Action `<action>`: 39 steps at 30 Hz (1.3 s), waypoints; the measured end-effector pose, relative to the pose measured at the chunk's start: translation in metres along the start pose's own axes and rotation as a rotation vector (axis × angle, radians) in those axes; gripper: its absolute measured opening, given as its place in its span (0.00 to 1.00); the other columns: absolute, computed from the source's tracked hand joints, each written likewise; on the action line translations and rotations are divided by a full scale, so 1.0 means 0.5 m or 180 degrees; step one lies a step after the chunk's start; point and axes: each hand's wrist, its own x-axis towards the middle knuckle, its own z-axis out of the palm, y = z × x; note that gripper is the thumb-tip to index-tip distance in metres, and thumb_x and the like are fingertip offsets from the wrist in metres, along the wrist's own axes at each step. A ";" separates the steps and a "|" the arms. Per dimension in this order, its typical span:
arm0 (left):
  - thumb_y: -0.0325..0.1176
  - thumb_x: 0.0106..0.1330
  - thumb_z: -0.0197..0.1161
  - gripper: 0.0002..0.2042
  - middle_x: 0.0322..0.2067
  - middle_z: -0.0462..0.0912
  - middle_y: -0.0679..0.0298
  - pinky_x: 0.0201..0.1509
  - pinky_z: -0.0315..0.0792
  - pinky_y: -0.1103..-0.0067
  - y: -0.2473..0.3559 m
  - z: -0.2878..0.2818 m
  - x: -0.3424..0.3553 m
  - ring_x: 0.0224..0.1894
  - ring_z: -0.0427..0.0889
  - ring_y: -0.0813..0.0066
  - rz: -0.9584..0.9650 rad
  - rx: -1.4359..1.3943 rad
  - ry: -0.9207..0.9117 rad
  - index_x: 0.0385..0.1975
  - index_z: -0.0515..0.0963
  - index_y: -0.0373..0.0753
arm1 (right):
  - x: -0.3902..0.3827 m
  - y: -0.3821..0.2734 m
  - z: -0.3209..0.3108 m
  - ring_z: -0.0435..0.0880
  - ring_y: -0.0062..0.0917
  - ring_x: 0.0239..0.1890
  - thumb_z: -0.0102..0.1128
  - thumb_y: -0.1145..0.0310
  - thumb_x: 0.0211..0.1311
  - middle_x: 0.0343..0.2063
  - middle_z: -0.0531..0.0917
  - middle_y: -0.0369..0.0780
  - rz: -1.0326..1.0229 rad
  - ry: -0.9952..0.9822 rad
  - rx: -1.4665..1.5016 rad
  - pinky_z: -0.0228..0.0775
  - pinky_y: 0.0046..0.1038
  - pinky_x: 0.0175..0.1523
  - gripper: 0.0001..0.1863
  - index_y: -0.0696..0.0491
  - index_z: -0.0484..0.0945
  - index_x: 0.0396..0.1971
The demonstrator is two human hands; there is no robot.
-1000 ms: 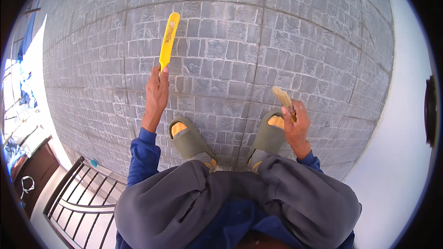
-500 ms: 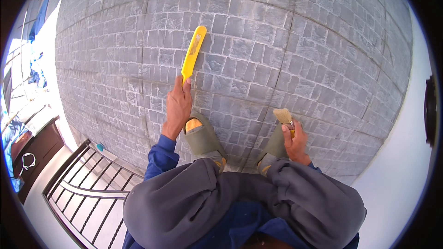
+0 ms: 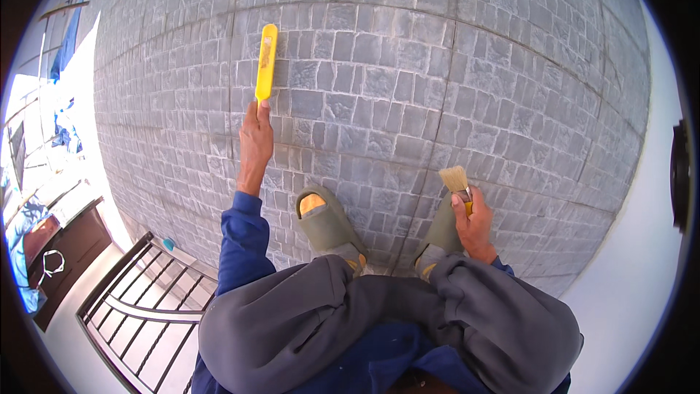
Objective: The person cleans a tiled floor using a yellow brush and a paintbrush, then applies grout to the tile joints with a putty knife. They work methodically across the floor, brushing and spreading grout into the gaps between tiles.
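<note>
My left hand (image 3: pixel 255 142) is closed round the lower end of a long, flat yellow plastic tool (image 3: pixel 267 62), which points away from me over the grey patterned paving (image 3: pixel 372 87). Lower right, my right hand (image 3: pixel 474 226) grips a paintbrush (image 3: pixel 454 181) with pale bristles and a yellow handle, bristles upward, above my right sandal. My left olive sandal (image 3: pixel 324 226) rests on the paving between the two hands.
A white wall (image 3: pixel 612 277) runs along the right. At the lower left are a black metal railing (image 3: pixel 138 306), a dark brown door-like panel (image 3: pixel 80 237) and a small teal object (image 3: pixel 168 244). Blue sheeting (image 3: pixel 65 51) hangs at the bright left edge.
The yellow tool and my left hand moved right and toward me, then back left and away. My right hand has moved slightly lower than at first, with the brush bristles now more upright.
</note>
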 end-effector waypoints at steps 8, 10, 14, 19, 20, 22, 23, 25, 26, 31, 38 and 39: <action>0.49 0.77 0.47 0.19 0.18 0.65 0.60 0.23 0.62 0.72 0.001 -0.101 -0.009 0.20 0.63 0.78 0.0658 0.0016 -0.0532 0.42 0.72 0.35 | 0.006 -0.006 -0.003 0.86 0.40 0.31 0.61 0.57 0.67 0.29 0.84 0.45 0.0131 0.0013 0.0155 0.75 0.33 0.35 0.18 0.57 0.77 0.44; 0.46 0.78 0.48 0.17 0.16 0.69 0.53 0.22 0.62 0.66 -0.004 -0.073 -0.080 0.15 0.70 0.63 0.0579 0.0461 -0.0627 0.47 0.72 0.36 | 0.005 -0.005 0.000 0.86 0.40 0.30 0.61 0.57 0.67 0.29 0.84 0.45 0.0106 0.0063 0.0096 0.74 0.33 0.34 0.18 0.57 0.77 0.44; 0.43 0.79 0.45 0.15 0.17 0.68 0.54 0.22 0.62 0.66 -0.009 -0.002 -0.216 0.16 0.69 0.62 0.0098 -0.0034 -0.0625 0.40 0.69 0.36 | 0.008 0.003 -0.002 0.85 0.40 0.29 0.62 0.57 0.67 0.28 0.84 0.45 0.0008 0.0045 0.0178 0.74 0.33 0.32 0.19 0.58 0.77 0.43; 0.42 0.78 0.45 0.13 0.18 0.73 0.45 0.23 0.63 0.56 -0.023 0.021 -0.218 0.23 0.75 0.38 0.0255 0.0322 -0.0436 0.41 0.68 0.37 | 0.015 0.005 -0.002 0.84 0.39 0.26 0.61 0.56 0.67 0.26 0.83 0.45 0.0029 -0.0019 0.0025 0.73 0.32 0.31 0.19 0.58 0.77 0.43; 0.43 0.78 0.45 0.14 0.17 0.73 0.44 0.24 0.63 0.55 -0.021 0.016 -0.187 0.24 0.76 0.38 0.0249 0.0365 -0.0528 0.42 0.68 0.37 | 0.015 0.005 0.000 0.84 0.38 0.26 0.61 0.56 0.67 0.25 0.83 0.45 0.0063 -0.0045 0.0120 0.73 0.32 0.31 0.19 0.58 0.77 0.42; 0.44 0.78 0.46 0.16 0.17 0.73 0.44 0.25 0.64 0.55 -0.006 0.015 -0.097 0.24 0.76 0.38 0.0371 0.0379 -0.0393 0.41 0.69 0.36 | 0.017 0.003 0.002 0.84 0.37 0.25 0.60 0.55 0.67 0.25 0.82 0.45 0.0089 -0.0038 0.0097 0.73 0.32 0.31 0.19 0.58 0.77 0.42; 0.44 0.78 0.46 0.16 0.18 0.73 0.45 0.25 0.64 0.57 0.007 0.015 -0.049 0.24 0.76 0.40 0.0498 0.0328 -0.0261 0.40 0.70 0.35 | 0.018 0.003 0.003 0.83 0.37 0.24 0.60 0.55 0.67 0.24 0.82 0.45 0.0123 -0.0031 0.0230 0.72 0.31 0.30 0.19 0.58 0.77 0.42; 0.46 0.77 0.47 0.19 0.19 0.73 0.46 0.25 0.65 0.61 0.037 -0.011 0.050 0.23 0.76 0.45 0.0562 -0.0253 -0.0570 0.38 0.72 0.33 | 0.017 0.003 0.000 0.83 0.36 0.24 0.61 0.55 0.66 0.24 0.82 0.44 0.0030 -0.0036 0.0092 0.72 0.32 0.30 0.19 0.57 0.77 0.42; 0.46 0.77 0.48 0.19 0.20 0.74 0.47 0.26 0.66 0.63 0.047 -0.035 0.069 0.23 0.77 0.48 0.0505 -0.0155 -0.0784 0.37 0.73 0.33 | 0.016 0.003 -0.003 0.83 0.36 0.24 0.61 0.54 0.66 0.24 0.82 0.44 0.0018 -0.0037 0.0161 0.72 0.32 0.30 0.19 0.57 0.77 0.42; 0.48 0.75 0.52 0.19 0.17 0.74 0.57 0.23 0.66 0.69 0.081 -0.172 0.098 0.17 0.74 0.64 0.1295 0.0902 -0.1213 0.41 0.75 0.35 | 0.003 -0.014 -0.020 0.83 0.36 0.25 0.69 0.54 0.58 0.24 0.81 0.44 -0.0087 -0.0100 0.0048 0.72 0.33 0.30 0.22 0.57 0.77 0.40; 0.51 0.72 0.57 0.20 0.18 0.79 0.54 0.24 0.72 0.66 0.086 -0.232 0.090 0.18 0.79 0.58 0.2059 0.2198 -0.1479 0.45 0.76 0.37 | -0.001 -0.022 0.001 0.79 0.44 0.25 0.74 0.66 0.46 0.22 0.77 0.43 -0.0789 0.0334 -0.0989 0.70 0.41 0.30 0.17 0.55 0.74 0.31; 0.52 0.71 0.57 0.21 0.18 0.79 0.54 0.24 0.73 0.66 0.079 -0.223 0.093 0.18 0.79 0.57 0.2121 0.2233 -0.1444 0.44 0.76 0.37 | -0.002 -0.019 0.002 0.78 0.44 0.26 0.73 0.68 0.44 0.23 0.77 0.43 -0.1041 0.0437 -0.0949 0.69 0.41 0.31 0.16 0.55 0.74 0.31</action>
